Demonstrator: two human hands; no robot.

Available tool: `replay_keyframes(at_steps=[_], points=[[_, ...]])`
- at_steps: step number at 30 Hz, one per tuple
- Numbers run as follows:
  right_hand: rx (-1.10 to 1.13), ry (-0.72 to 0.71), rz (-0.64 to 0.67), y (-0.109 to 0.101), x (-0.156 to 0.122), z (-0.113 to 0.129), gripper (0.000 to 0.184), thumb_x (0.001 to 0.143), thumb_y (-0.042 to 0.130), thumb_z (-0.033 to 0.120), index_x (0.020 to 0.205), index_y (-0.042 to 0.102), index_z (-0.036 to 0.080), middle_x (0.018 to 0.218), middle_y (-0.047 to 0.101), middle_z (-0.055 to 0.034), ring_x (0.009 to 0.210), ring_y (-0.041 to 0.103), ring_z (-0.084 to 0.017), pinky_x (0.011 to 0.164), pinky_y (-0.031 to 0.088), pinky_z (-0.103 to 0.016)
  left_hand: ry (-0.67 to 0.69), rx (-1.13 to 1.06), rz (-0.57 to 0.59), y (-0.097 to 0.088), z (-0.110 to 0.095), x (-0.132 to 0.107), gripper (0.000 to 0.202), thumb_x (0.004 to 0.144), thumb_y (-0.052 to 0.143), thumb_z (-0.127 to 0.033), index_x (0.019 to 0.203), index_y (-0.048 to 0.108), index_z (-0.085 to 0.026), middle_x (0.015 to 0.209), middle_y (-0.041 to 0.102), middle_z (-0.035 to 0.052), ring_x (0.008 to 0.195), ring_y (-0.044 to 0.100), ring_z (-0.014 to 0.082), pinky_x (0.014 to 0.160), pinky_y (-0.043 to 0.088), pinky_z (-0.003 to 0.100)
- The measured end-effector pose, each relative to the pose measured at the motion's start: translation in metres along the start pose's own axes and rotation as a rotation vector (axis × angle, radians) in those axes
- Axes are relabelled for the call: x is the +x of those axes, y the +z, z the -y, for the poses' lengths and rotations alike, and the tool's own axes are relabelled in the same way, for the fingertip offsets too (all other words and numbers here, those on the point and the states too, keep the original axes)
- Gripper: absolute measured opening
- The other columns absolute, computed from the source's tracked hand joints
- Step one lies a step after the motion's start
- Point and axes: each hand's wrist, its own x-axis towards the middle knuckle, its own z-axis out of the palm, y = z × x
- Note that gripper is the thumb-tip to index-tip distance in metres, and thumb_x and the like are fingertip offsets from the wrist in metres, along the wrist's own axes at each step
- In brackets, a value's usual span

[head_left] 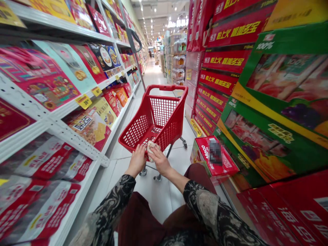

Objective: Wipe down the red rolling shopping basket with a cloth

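Note:
A red plastic shopping cart [170, 131] with a perforated basket stands in the aisle in front of me. My left hand [137, 160] is closed over its near rim, fingers bent across the edge. Just beside it, my right hand [161, 161] presses a crumpled whitish cloth [152, 146] against the same rim. The fingers of that hand are wrapped on the cloth, and part of it is hidden under them. Through the holes in the basket I see the floor.
White shelves [69, 112] with boxed and bagged goods run along the left. Stacked red drink cartons [220, 80] and green fruit boxes [284, 112] line the right. A red-topped box [205, 153] sits beside my knee. The tiled aisle [155, 68] stretches ahead.

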Motion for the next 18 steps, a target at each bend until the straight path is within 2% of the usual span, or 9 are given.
replay_keyframes(at_steps=[5, 8, 10, 14, 16, 18], points=[[0.027, 0.027, 0.088, 0.023, -0.048, -0.021, 0.038, 0.086, 0.045, 0.004, 0.118, 0.06, 0.018, 0.134, 0.051, -0.0121, 0.135, 0.033, -0.02, 0.107, 0.037, -0.046, 0.11, -0.044, 0.002, 0.002, 0.002, -0.011, 0.073, 0.071, 0.04, -0.002, 0.141, 0.021, -0.011, 0.151, 0.022, 0.0168, 0.141, 0.013, 0.028, 0.108, 0.026, 0.052], [0.056, 0.038, 0.135, 0.019, -0.062, -0.032, 0.039, 0.085, 0.044, 0.002, 0.117, 0.061, 0.019, 0.132, 0.053, -0.0117, 0.133, 0.036, -0.02, 0.105, 0.039, -0.046, 0.127, -0.058, 0.036, -0.002, 0.007, -0.016, 0.077, 0.07, 0.04, -0.001, 0.143, 0.017, -0.013, 0.151, 0.02, 0.0161, 0.141, 0.011, 0.0267, 0.109, 0.025, 0.052], [0.084, 0.043, 0.056, 0.005, -0.054, -0.031, 0.043, 0.086, 0.04, 0.002, 0.121, 0.058, 0.019, 0.135, 0.049, -0.0115, 0.134, 0.034, -0.019, 0.108, 0.035, -0.046, 0.13, -0.055, 0.04, -0.003, 0.009, -0.017, 0.078, 0.07, 0.039, 0.0, 0.143, 0.017, -0.013, 0.152, 0.02, 0.0158, 0.141, 0.011, 0.0255, 0.11, 0.024, 0.051], [0.131, 0.057, -0.173, -0.021, -0.015, -0.016, 0.049, 0.087, 0.033, 0.002, 0.13, 0.051, 0.02, 0.144, 0.038, -0.0073, 0.138, 0.026, -0.019, 0.113, 0.026, -0.047, 0.126, -0.044, 0.003, -0.002, 0.008, -0.017, 0.075, 0.07, 0.038, 0.0, 0.142, 0.018, -0.011, 0.151, 0.02, 0.0159, 0.141, 0.01, 0.0247, 0.111, 0.022, 0.05], [0.137, 0.084, -0.195, -0.017, -0.001, -0.008, 0.049, 0.087, 0.034, 0.003, 0.13, 0.051, 0.022, 0.146, 0.035, -0.0052, 0.139, 0.023, -0.019, 0.114, 0.024, -0.046, 0.105, -0.032, -0.004, -0.001, 0.005, -0.016, 0.074, 0.07, 0.038, -0.001, 0.142, 0.018, -0.009, 0.152, 0.02, 0.0161, 0.141, 0.009, 0.0253, 0.111, 0.022, 0.05], [0.152, 0.125, -0.17, 0.0, 0.0, -0.003, 0.047, 0.087, 0.035, 0.004, 0.127, 0.053, 0.021, 0.148, 0.032, -0.0054, 0.139, 0.022, -0.019, 0.114, 0.025, -0.044, 0.095, -0.01, 0.0, 0.0, 0.001, -0.017, 0.074, 0.071, 0.038, -0.001, 0.142, 0.017, -0.008, 0.152, 0.018, 0.016, 0.141, 0.009, 0.0257, 0.111, 0.021, 0.05]])
